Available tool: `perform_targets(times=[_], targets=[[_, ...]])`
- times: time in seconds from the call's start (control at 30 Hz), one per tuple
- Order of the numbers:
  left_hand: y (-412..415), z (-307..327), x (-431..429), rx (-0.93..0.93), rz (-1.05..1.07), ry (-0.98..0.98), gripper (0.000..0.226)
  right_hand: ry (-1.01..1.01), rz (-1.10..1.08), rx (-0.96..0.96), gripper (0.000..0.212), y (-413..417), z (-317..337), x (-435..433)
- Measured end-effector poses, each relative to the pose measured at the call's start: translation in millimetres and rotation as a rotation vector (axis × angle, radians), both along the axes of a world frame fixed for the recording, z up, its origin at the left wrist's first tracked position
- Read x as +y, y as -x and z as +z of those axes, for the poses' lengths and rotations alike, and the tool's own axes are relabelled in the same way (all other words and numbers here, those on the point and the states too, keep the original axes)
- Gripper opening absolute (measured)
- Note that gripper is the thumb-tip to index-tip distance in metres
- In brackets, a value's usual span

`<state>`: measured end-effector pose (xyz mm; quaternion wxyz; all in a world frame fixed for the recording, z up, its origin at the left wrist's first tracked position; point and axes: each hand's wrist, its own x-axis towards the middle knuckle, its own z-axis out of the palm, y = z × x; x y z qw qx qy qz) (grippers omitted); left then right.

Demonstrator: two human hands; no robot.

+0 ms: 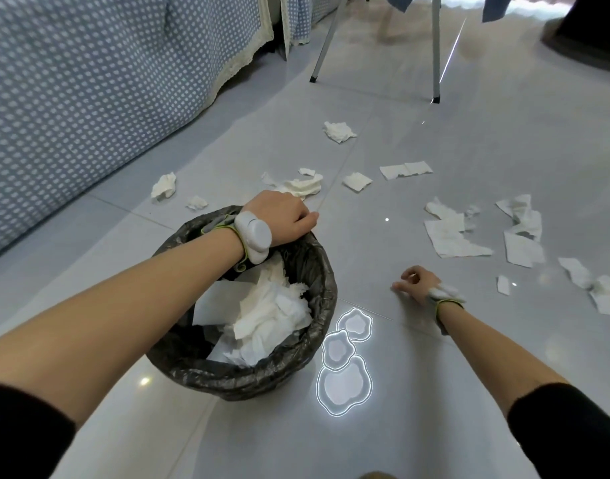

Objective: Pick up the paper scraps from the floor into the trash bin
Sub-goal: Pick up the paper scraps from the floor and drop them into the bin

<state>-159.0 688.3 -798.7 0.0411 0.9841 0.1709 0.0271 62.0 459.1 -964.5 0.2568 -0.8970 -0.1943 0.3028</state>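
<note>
A round trash bin [298,361] lined with a black bag stands on the floor, holding crumpled white paper [272,312]. My left hand [282,216] grips the bin's far rim. My right hand [417,281] hovers low over bare floor to the right of the bin, fingers loosely curled and holding nothing. Several white paper scraps lie beyond: a crumpled wad [338,131], a torn piece [301,184] just past my left hand, a flat strip [405,170], and a cluster of sheets [455,236] at the right.
A sofa with a blue dotted cover [89,81] runs along the left. Metal legs of a drying rack [435,46] stand at the top centre. Small scraps [163,186] lie near the sofa. The tiled floor is glossy with light reflections.
</note>
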Motion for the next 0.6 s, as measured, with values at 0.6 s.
perform_targets(times=[0.6], targets=[[1.4, 3.1, -1.4, 0.029, -0.002, -0.017, 0.052, -0.653, 0.391, 0.221, 0.014, 37.9, 166.8, 74.7]])
